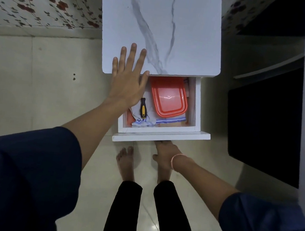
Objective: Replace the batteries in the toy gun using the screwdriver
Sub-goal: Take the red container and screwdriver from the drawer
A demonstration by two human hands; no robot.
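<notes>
Dark blue sleeves fill the lower corners of the frame, and between them black trouser legs run down to two bare feet on the pale tiled floor. Up from the lower left reaches the left hand point(127, 79), laid flat with its fingers spread wide on the near left corner of the white marble-patterned cabinet top point(162, 26), gripping nothing; its palm hangs over the open drawer point(157, 129) below. At lower centre the right hand point(164, 155), a thin pink bangle point(176, 160) at its wrist, goes under the drawer's front panel, its fingers hidden beneath the panel, so I cannot tell how they are curled or what they hold. Inside the drawer the screwdriver point(143, 108), black and yellow in the handle, lies on a grey cloth point(148, 117), its tip just under the edge of the left palm. Beside it, to the right, sits an orange lidded container point(168, 96) over a striped cloth. Floral wallpaper covers the upper left, and dark shelving stands at the right. No writing can be read anywhere.
</notes>
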